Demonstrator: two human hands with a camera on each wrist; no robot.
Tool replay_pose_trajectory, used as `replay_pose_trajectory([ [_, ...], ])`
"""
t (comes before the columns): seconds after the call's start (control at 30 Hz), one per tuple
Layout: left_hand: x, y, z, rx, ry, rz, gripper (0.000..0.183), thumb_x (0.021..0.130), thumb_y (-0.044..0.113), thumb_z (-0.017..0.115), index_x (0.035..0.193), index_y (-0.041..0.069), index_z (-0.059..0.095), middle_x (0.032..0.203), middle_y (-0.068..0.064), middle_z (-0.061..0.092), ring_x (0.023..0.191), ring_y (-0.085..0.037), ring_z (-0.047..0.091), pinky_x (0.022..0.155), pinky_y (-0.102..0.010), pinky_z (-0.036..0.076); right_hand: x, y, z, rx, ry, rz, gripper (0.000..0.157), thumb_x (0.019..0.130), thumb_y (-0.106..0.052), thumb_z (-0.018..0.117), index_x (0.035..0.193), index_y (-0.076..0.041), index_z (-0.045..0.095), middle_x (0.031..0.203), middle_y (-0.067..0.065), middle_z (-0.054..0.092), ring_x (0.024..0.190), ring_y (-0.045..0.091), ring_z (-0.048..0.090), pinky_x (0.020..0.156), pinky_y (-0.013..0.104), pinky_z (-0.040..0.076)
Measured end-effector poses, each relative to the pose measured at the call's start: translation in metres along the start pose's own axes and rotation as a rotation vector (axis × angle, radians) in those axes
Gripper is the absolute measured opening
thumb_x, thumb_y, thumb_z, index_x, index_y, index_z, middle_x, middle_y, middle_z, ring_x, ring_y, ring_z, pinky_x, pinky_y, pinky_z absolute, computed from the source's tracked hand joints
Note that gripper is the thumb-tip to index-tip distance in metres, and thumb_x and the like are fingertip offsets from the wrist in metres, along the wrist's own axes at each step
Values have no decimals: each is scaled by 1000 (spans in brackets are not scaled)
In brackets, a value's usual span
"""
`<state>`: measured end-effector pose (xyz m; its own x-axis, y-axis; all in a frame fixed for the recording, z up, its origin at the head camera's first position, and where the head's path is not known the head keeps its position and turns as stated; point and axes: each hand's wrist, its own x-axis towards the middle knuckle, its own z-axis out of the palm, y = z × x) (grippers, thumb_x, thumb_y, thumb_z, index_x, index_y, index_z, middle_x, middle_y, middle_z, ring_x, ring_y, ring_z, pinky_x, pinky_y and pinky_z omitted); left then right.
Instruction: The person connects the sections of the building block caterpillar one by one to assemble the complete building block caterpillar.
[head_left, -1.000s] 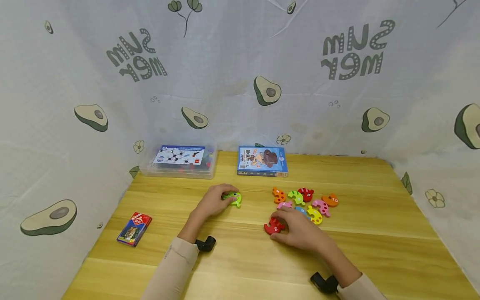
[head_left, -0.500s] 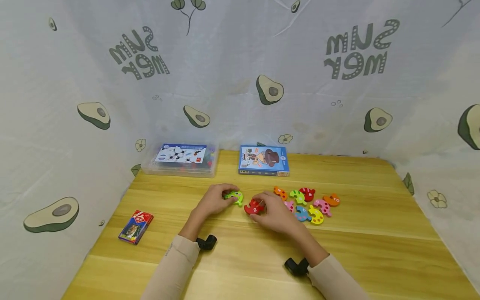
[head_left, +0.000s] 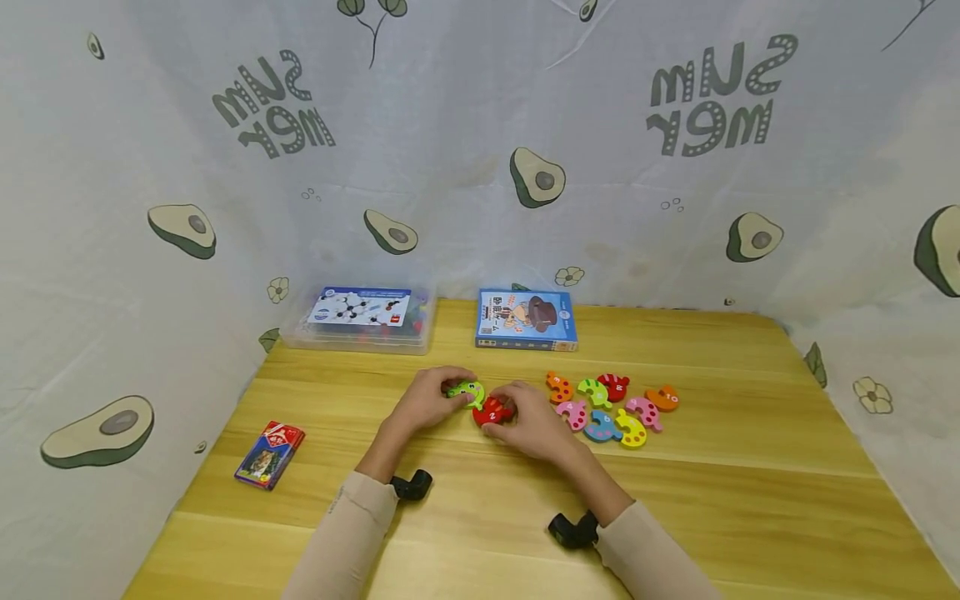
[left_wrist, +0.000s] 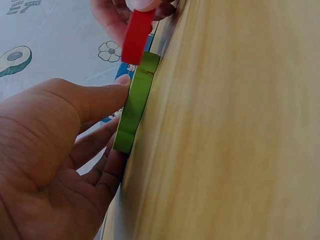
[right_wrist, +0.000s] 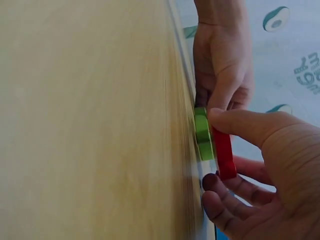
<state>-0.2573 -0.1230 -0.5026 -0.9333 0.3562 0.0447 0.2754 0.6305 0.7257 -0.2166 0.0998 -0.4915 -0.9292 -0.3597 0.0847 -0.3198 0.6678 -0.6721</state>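
Observation:
My left hand [head_left: 430,400] holds a green puzzle piece with a smiling face [head_left: 469,392] between thumb and fingers; in the left wrist view the green piece [left_wrist: 135,107] lies along the tabletop. With thumb and fingertips my right hand [head_left: 536,425] pinches a red puzzle piece marked 2 [head_left: 492,412], just at the right front of the green one. The right wrist view has the red piece [right_wrist: 225,152] raised slightly off the table, close against the green piece [right_wrist: 203,135]; whether they touch I cannot tell.
Several curved, numbered puzzle pieces, among them a blue one [head_left: 602,426] and a yellow one [head_left: 631,429], lie right of my hands. Behind stand a clear plastic case [head_left: 360,321] and a blue game box [head_left: 525,321]. A small card box [head_left: 270,455] lies at left.
My right hand has carried the red piece leftward from the group of pieces to the green piece. The left hand has stayed in place, holding the green piece.

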Motion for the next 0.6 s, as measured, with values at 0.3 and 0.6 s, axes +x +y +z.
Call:
replay_pose_trajectory([
  [0.3,-1,-2,1,-18,2,-18,30,96,25,75,126,21,74,130,0,71,114,-21,67,100,-43,55,4,-8,5,2,17,40,49,82,-28,88,123,-7,73,106,4,67,86,14,58,77,31,52],
  [0.6,0,-2,0,-24,6,-25,30,96,27,75,125,22,74,129,1,71,111,-19,66,99,-42,55,5,-10,6,20,45,82,49,80,-28,90,120,-6,73,101,5,65,82,15,57,73,30,52],
])
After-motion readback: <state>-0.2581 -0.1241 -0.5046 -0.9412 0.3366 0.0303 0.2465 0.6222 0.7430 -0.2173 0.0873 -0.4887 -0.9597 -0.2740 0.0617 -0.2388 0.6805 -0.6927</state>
